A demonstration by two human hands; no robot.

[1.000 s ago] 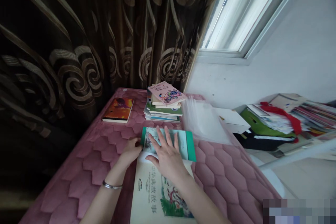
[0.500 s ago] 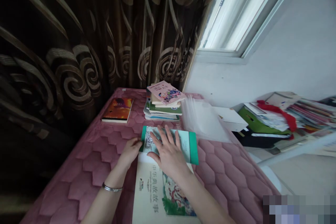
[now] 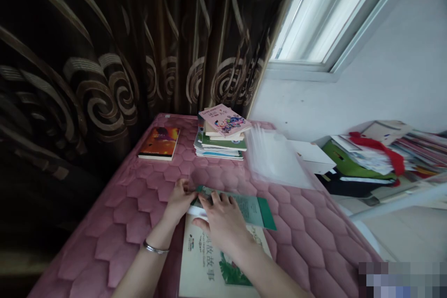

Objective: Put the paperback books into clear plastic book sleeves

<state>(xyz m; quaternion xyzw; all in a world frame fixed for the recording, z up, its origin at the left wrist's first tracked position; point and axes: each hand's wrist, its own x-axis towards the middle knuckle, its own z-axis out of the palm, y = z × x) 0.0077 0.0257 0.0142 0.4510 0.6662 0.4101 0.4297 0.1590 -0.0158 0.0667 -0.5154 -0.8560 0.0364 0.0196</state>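
A cream book (image 3: 195,260) with Chinese characters and a picture on its front lies on the pink quilted surface before me. A green printed flap (image 3: 267,214) crosses its far end. Beyond the flap, a faint see-through plastic sheet (image 3: 218,178) catches some light. My left hand (image 3: 179,200), with a bracelet at the wrist, pinches at the left end of the flap and sheet; its fingertips partly hide what they grip. Across the flap rests my right hand (image 3: 223,219), palm down, fingers slightly bent and apart, covering part of the book.
Farther back are an orange book (image 3: 159,143) and a stack of books (image 3: 223,142) topped by a pink one. Clear plastic covers (image 3: 275,158) lie to the right, beside a white box (image 3: 312,156). Papers and a green bag (image 3: 352,163) sit past the edge. A dark curtain (image 3: 115,56) hangs behind.
The green flap has shifted nearer me and tilted, and the see-through sheet now shows beyond it. My right hand's fingers have bent from a flat spread. My left fingers moved slightly along the edge.
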